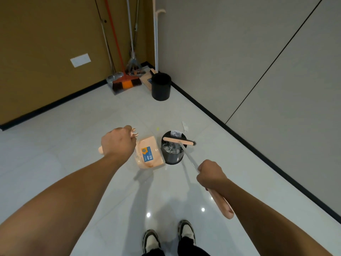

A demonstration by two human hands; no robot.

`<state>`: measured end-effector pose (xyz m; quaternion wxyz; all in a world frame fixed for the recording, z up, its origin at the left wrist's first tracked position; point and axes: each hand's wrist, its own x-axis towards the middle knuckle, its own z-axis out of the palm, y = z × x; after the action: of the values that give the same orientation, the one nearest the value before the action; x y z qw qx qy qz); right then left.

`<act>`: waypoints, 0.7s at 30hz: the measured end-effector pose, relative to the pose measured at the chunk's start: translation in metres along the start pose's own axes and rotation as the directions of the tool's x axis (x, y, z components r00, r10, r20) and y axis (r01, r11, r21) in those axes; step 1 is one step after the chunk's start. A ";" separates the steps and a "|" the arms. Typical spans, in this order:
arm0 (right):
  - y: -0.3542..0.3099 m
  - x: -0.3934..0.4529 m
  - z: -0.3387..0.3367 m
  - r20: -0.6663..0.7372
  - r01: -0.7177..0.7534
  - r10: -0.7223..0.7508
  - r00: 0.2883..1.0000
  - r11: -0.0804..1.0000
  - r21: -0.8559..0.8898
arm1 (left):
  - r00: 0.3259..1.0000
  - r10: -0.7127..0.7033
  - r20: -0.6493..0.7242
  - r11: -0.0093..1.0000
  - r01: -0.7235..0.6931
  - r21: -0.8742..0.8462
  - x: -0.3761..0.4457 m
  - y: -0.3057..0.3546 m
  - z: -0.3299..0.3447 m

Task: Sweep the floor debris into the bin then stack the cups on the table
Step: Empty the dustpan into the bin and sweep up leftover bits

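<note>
Over the bin, broom head crosswise, handle toward right hand.

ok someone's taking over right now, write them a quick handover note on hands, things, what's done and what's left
Left hand: grips the handle of the peach plastic dustpan, held up beside the bin.
Right hand: grips the peach-handled broom; its brush head lies across the bin's rim.
Near black round bin: on the white tiled floor, with crumpled paper scraps inside.
Done: some debris is in the bin.
Left: a white paper scrap and a small yellow bit lie on the floor just beyond the bin. Then stack the cups; no cups or table are in view.
</note>
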<state>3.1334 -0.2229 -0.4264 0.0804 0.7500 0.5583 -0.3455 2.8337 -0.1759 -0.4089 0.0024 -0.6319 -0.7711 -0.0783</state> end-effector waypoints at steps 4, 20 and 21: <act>-0.005 0.000 -0.015 -0.048 -0.024 0.033 0.998 0.982 0.189 | 1.000 -0.017 -0.002 1.000 0.017 -0.015 0.008 -0.008 -0.005; -0.066 0.086 -0.066 0.080 -0.122 0.092 0.993 0.754 0.645 | 0.998 -0.065 0.008 0.997 0.064 0.036 0.105 -0.006 0.006; -0.069 0.095 -0.069 0.071 -0.113 0.089 0.994 0.756 0.644 | 0.998 -0.066 0.016 0.997 0.065 0.038 0.112 -0.004 0.007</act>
<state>3.1144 -0.0885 -0.4140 -0.1548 0.7543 0.3621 -0.5253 2.8075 -0.0665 -0.4047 0.0049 -0.6069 -0.7926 -0.0584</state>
